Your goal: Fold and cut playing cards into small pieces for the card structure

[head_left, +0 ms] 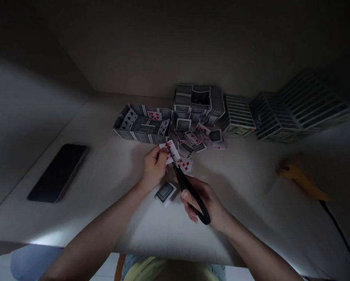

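Note:
Between thumb and fingers, my left hand pinches a red-suited playing card. My right hand grips black-handled scissors, whose blades lie at the card. Just below the hands sits a small stack of playing cards, patterned back up. Beyond the scissors, loose playing cards lie scattered, some face up and some face down. A diamond card rests right behind the blades.
An open box made of cards and a taller card structure stand at the back. Card-covered racks line the right. A phone lies left; a yellow glue gun with a black cord lies right.

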Demonstrator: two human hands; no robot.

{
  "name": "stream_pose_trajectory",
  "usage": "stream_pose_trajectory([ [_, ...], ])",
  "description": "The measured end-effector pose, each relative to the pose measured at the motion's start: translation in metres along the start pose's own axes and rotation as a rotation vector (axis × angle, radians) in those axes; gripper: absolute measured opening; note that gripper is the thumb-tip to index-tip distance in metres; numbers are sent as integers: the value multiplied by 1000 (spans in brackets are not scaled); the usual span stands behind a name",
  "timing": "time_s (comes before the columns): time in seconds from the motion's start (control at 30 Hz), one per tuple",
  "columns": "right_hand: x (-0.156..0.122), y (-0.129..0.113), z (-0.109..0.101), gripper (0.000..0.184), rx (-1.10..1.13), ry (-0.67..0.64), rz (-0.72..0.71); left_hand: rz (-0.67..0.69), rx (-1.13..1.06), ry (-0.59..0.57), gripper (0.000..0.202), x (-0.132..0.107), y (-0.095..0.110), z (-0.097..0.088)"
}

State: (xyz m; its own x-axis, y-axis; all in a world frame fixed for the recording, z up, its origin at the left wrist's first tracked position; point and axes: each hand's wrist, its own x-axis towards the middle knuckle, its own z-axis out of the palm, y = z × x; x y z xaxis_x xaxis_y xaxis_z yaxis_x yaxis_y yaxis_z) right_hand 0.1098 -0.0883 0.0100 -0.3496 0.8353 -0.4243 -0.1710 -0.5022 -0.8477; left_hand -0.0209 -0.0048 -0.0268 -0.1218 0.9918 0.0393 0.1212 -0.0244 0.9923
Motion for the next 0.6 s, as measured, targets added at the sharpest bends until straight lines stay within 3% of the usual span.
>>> stream_pose_trajectory([
  [0.6,0,-2,2,46,-3,23,16,-26,-27,3,25,0,-5,0],
])
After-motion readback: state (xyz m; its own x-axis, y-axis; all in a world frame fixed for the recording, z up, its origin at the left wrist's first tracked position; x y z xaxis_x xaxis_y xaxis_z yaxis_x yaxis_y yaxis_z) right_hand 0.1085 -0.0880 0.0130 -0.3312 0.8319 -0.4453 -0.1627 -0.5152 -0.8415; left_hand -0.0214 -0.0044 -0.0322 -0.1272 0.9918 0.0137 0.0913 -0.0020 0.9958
